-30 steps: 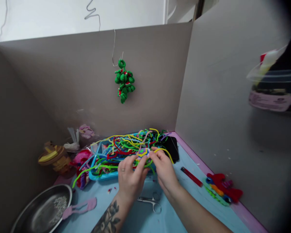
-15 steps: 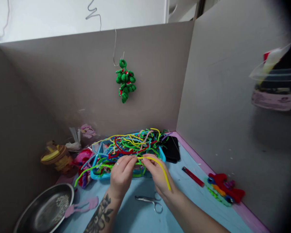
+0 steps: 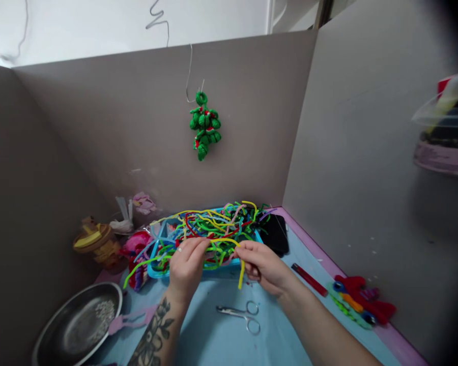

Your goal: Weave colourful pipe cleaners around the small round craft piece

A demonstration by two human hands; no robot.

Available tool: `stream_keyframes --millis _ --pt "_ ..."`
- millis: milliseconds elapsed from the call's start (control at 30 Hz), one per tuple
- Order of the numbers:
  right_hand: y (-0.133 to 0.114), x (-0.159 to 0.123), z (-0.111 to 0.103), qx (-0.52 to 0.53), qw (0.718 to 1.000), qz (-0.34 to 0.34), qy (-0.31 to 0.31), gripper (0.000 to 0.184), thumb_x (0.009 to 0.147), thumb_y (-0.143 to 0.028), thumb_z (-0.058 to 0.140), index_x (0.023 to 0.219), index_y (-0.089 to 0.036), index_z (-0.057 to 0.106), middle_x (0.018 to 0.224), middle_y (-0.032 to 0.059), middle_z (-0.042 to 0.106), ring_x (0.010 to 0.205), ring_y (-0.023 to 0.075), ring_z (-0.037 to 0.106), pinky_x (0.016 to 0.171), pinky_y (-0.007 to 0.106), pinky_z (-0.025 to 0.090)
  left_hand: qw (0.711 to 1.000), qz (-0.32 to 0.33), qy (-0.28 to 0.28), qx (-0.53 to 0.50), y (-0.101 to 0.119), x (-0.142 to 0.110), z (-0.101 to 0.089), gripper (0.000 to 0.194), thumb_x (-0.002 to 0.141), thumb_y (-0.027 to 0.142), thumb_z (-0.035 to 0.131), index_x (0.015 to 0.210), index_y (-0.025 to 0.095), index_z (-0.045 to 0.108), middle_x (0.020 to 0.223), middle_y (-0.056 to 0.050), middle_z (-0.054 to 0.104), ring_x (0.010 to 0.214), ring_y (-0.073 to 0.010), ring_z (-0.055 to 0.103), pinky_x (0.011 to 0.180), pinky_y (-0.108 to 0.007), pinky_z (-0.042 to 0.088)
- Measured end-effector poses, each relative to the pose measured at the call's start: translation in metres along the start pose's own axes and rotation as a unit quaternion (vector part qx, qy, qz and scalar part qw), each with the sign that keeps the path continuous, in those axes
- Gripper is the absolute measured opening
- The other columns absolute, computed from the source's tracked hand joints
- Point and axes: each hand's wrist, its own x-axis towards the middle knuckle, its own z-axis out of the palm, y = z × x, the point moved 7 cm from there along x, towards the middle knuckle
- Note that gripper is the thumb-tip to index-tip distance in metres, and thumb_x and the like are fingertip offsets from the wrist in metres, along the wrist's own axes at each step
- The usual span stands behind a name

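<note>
A yellow pipe cleaner (image 3: pixel 226 240) runs between my two hands in front of the tray. My left hand (image 3: pixel 189 262) pinches it at the left, and its tip is hidden by the fingers. Toward the other end, my right hand (image 3: pixel 261 264) grips it with the thumb and fingertips, and the loose end bends downward. Behind both hands, a blue tray (image 3: pixel 154 269) is heaped with pipe cleaners (image 3: pixel 209 223) in green, red, yellow, blue and pink. Small metal scissors (image 3: pixel 240 314) lie on the blue tabletop below the hands.
A metal pan (image 3: pixel 76 325) with small white bits stands at the left, beside a pink strip-like piece (image 3: pixel 135 319). To the right lie a red-and-black stick (image 3: pixel 309 279) and a colourful fuzzy figure (image 3: pixel 361 300). A green fuzzy ornament (image 3: pixel 205 124) hangs on the grey partition.
My right hand has moved right, away from the left, along the yellow pipe cleaner. Its loose end now bends down left of the hand. The view has shifted slightly.
</note>
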Motion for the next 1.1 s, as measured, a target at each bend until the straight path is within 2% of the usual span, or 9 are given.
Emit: stream_keyframes --millis 167,333,533,733,900,1000,1100 --pt "-0.022 -0.002 -0.019 0.000 0.986 -0.121 0.111 0.031 0.063 -0.043 0.074 0.069 -0.016 0.060 0.052 -0.0054 0.051 0.042 0.0052 0.039 0.039 0.018 0.025 1.000 -0.011 -0.019 -0.016 0.010 0.001 0.011 0.025 0.081 0.014 0.054 0.098 0.025 0.068 0.091 -0.006 0.071 0.084 -0.0187 0.064 0.079 -0.033 0.050" --pt "-0.033 -0.006 -0.024 -0.008 0.969 -0.196 0.147 0.028 0.066 -0.044 0.072 0.073 -0.018 0.062 0.057 -0.0032 0.055 0.049 0.0089 0.046 0.044 0.021 0.033 0.997 -0.032 -0.036 -0.059 0.017 -0.001 0.021 0.024 0.080 0.013 0.054 0.095 0.025 0.069 0.087 -0.005 0.072 0.082 -0.0185 0.064 0.078 -0.033 0.050" --pt "-0.023 -0.002 -0.012 0.027 0.981 -0.159 0.105 0.029 0.066 -0.043 0.072 0.072 -0.018 0.061 0.057 -0.0025 0.057 0.049 0.0089 0.048 0.046 0.020 0.035 0.995 -0.048 -0.046 -0.079 0.017 -0.005 0.026 0.028 0.079 0.010 0.053 0.098 0.025 0.068 0.089 -0.005 0.071 0.084 -0.0188 0.064 0.078 -0.033 0.050" --pt "-0.016 0.000 -0.003 0.049 0.985 -0.145 0.077 0.028 0.067 -0.043 0.071 0.072 -0.017 0.060 0.060 -0.0005 0.061 0.051 0.0086 0.048 0.046 0.019 0.031 0.995 -0.063 -0.015 -0.080 0.019 -0.003 0.020 0.032 0.077 0.007 0.054 0.101 0.025 0.067 0.094 -0.005 0.070 0.087 -0.0186 0.064 0.080 -0.032 0.051" --pt "-0.016 0.002 -0.004 0.027 0.984 -0.160 0.079 0.026 0.065 -0.039 0.074 0.070 -0.016 0.064 0.058 -0.0015 0.057 0.049 0.0071 0.042 0.046 0.019 0.029 0.994 -0.070 -0.002 -0.085 0.019 -0.001 0.016 0.032 0.078 0.006 0.053 0.099 0.025 0.067 0.092 -0.004 0.070 0.087 -0.0183 0.064 0.079 -0.032 0.051" --pt "-0.015 0.002 -0.006 0.056 0.982 -0.157 0.093 0.026 0.062 -0.038 0.075 0.072 -0.016 0.065 0.056 -0.0028 0.056 0.050 0.0075 0.044 0.047 0.019 0.031 0.994 -0.073 -0.007 -0.079 0.018 -0.001 0.018 0.030 0.078 0.007 0.053 0.100 0.023 0.066 0.094 -0.005 0.069 0.088 -0.0179 0.064 0.080 -0.031 0.051" --pt "-0.016 0.001 -0.009 0.042 0.976 -0.174 0.120 0.027 0.060 -0.035 0.077 0.074 -0.016 0.065 0.058 -0.0026 0.058 0.051 0.0080 0.046 0.049 0.020 0.033 0.995 -0.066 -0.015 -0.069 0.019 -0.002 0.021 0.030 0.080 0.008 0.052 0.104 0.022 0.063 0.098 -0.005 0.069 0.091 -0.0175 0.064 0.082 -0.031 0.051"
